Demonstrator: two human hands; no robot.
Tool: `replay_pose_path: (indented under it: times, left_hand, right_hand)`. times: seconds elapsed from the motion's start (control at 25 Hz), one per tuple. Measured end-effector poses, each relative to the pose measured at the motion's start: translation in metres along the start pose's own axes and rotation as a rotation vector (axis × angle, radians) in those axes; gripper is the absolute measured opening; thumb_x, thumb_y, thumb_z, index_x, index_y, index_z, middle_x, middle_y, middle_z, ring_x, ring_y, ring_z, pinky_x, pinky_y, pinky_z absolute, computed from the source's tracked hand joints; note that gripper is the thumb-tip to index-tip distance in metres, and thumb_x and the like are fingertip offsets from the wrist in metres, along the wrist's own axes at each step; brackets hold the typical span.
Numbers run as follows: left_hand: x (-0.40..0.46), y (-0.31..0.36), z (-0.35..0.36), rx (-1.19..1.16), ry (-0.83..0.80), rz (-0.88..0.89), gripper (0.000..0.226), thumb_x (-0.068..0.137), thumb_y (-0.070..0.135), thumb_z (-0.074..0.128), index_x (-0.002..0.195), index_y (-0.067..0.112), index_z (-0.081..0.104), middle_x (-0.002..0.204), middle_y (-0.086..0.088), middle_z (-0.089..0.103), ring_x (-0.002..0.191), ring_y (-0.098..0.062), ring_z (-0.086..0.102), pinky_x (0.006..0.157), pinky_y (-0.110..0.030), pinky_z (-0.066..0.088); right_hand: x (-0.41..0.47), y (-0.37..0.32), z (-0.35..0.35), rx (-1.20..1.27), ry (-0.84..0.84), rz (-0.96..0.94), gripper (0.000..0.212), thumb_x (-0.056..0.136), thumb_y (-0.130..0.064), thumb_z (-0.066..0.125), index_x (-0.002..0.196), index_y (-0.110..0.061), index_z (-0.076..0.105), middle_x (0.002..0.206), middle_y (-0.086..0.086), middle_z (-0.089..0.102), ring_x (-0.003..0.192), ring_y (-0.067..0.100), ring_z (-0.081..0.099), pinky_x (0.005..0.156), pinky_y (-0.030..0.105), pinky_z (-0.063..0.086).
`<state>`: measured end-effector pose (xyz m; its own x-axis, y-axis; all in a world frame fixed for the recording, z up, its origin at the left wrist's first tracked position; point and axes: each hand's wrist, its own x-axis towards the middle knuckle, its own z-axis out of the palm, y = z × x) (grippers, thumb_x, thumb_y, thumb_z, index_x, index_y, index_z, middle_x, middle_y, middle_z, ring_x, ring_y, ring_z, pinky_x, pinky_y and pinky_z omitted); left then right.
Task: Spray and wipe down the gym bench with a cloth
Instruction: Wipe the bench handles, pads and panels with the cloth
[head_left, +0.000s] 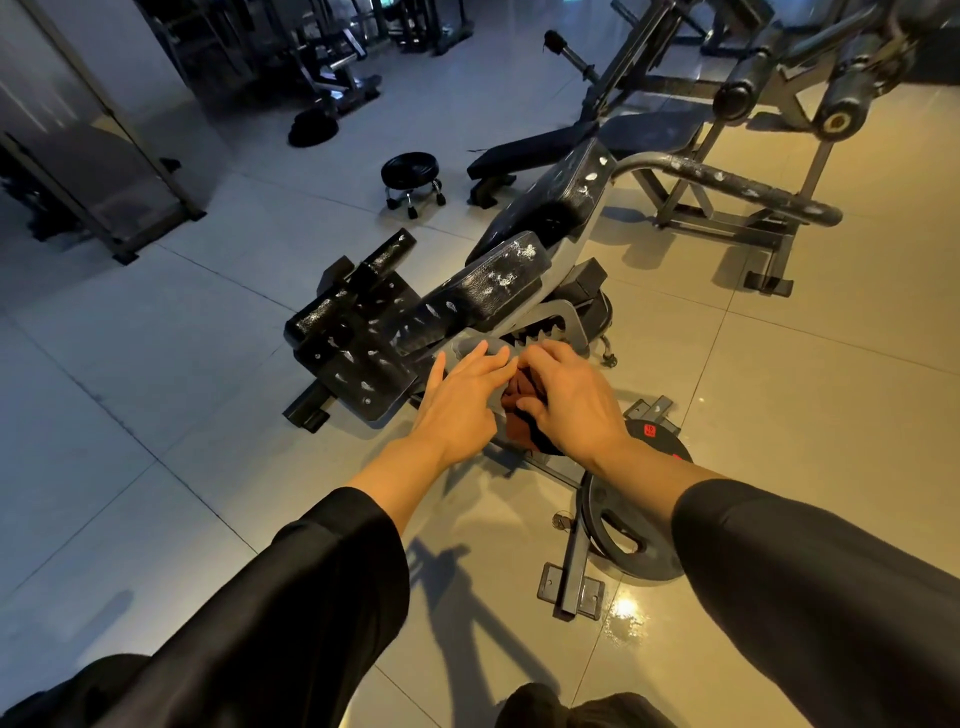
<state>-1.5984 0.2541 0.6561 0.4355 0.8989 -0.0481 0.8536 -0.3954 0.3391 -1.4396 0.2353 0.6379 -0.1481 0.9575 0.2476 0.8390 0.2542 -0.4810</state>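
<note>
A black padded gym bench (493, 283) stands tilted on the tiled floor, its pads and foot rollers flecked with white foam. A brown cloth (519, 402) is bunched between my two hands just in front of the bench's toothed grey frame. My right hand (566, 402) curls over the cloth and grips it. My left hand (462, 395) reaches in from the left with fingers extended, their tips touching the cloth and the grey frame. No spray bottle is in view.
A weight plate (628, 545) leans on the bench's base bar under my right forearm. A small black wheeled stool (411, 179) stands behind the bench. Another flat bench (535, 150) and steel racks (753, 171) fill the back right. More machines line the far left.
</note>
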Motion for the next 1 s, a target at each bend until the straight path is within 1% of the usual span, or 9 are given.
replay_pose_path:
  times: [0.12, 0.32, 0.44, 0.52, 0.64, 0.76, 0.84, 0.92, 1.0]
  left_hand:
    - [0.0, 0.002, 0.0, 0.035, 0.009, -0.007, 0.077, 0.084, -0.006, 0.048, 0.15, 0.025, 0.027, 0.16, 0.009, 0.017, 0.148, -0.012, -0.001, 0.115, -0.045, -0.016]
    - [-0.001, 0.003, 0.005, 0.06, 0.038, -0.002, 0.078, 0.083, -0.004, 0.05, 0.15, 0.028, 0.027, 0.159, 0.011, 0.019, 0.148, -0.011, 0.0, 0.111, -0.04, -0.021]
    - [0.0, 0.002, 0.006, 0.074, 0.028, 0.004, 0.077, 0.084, -0.002, 0.051, 0.151, 0.027, 0.026, 0.159, 0.01, 0.018, 0.148, -0.012, 0.0, 0.11, -0.038, -0.021]
    - [0.001, 0.004, 0.005, 0.09, 0.031, 0.0, 0.075, 0.085, -0.001, 0.051, 0.151, 0.027, 0.026, 0.159, 0.009, 0.018, 0.148, -0.012, 0.0, 0.111, -0.038, -0.02]
    - [-0.002, 0.01, 0.003, 0.111, 0.038, -0.01, 0.074, 0.085, -0.002, 0.05, 0.151, 0.024, 0.027, 0.159, 0.007, 0.019, 0.149, -0.015, 0.001, 0.115, -0.046, -0.014]
    - [-0.003, 0.009, 0.003, 0.124, 0.026, -0.013, 0.078, 0.084, -0.003, 0.05, 0.152, 0.024, 0.023, 0.16, 0.007, 0.017, 0.149, -0.016, 0.0, 0.116, -0.047, -0.013]
    - [-0.005, 0.011, 0.007, 0.134, 0.061, -0.022, 0.078, 0.085, -0.002, 0.051, 0.152, 0.024, 0.022, 0.16, 0.006, 0.016, 0.149, -0.016, -0.001, 0.116, -0.046, -0.012]
    - [-0.013, 0.02, 0.017, 0.133, 0.154, 0.004, 0.074, 0.087, -0.001, 0.05, 0.152, 0.023, 0.024, 0.16, 0.003, 0.017, 0.149, -0.015, 0.0, 0.117, -0.041, -0.012]
    - [-0.025, 0.034, 0.033, 0.081, 0.212, 0.06, 0.068, 0.088, 0.001, 0.049, 0.151, 0.02, 0.028, 0.159, 0.001, 0.021, 0.149, -0.014, 0.004, 0.117, -0.034, -0.013]
  right_hand:
    - [0.009, 0.001, -0.002, -0.069, -0.037, 0.006, 0.035, 0.082, -0.022, 0.07, 0.111, -0.016, 0.051, 0.111, 0.008, 0.059, 0.097, 0.035, 0.058, 0.071, 0.04, 0.047]
    - [-0.018, 0.013, -0.01, -0.06, 0.003, -0.029, 0.032, 0.08, -0.017, 0.072, 0.108, -0.013, 0.057, 0.104, 0.007, 0.064, 0.09, 0.035, 0.061, 0.067, 0.038, 0.046]
    - [-0.036, 0.024, -0.018, -0.045, 0.013, 0.014, 0.032, 0.08, -0.02, 0.074, 0.107, -0.014, 0.059, 0.097, 0.007, 0.067, 0.087, 0.034, 0.062, 0.067, 0.038, 0.047]
    - [-0.029, 0.019, -0.019, -0.003, 0.044, 0.039, 0.028, 0.08, -0.02, 0.074, 0.102, -0.013, 0.058, 0.093, 0.008, 0.065, 0.085, 0.033, 0.06, 0.067, 0.038, 0.046]
    - [-0.004, 0.001, -0.011, 0.132, 0.076, 0.04, 0.024, 0.081, -0.014, 0.071, 0.101, -0.011, 0.057, 0.099, 0.006, 0.061, 0.091, 0.028, 0.058, 0.071, 0.035, 0.042]
    - [0.004, -0.001, -0.006, 0.116, -0.01, 0.071, 0.028, 0.079, -0.011, 0.07, 0.103, -0.012, 0.058, 0.107, 0.006, 0.063, 0.098, 0.03, 0.058, 0.076, 0.036, 0.043]
    - [-0.004, 0.007, -0.01, 0.07, -0.036, 0.066, 0.025, 0.079, -0.011, 0.071, 0.1, -0.012, 0.057, 0.105, 0.007, 0.064, 0.097, 0.031, 0.059, 0.074, 0.035, 0.042]
    - [-0.015, 0.015, -0.015, 0.056, -0.032, 0.073, 0.024, 0.079, -0.013, 0.072, 0.098, -0.012, 0.057, 0.102, 0.007, 0.066, 0.095, 0.031, 0.06, 0.071, 0.032, 0.039]
    - [-0.029, 0.022, -0.019, 0.05, -0.047, 0.084, 0.023, 0.079, -0.015, 0.072, 0.097, -0.012, 0.057, 0.098, 0.008, 0.067, 0.092, 0.032, 0.06, 0.071, 0.034, 0.043]
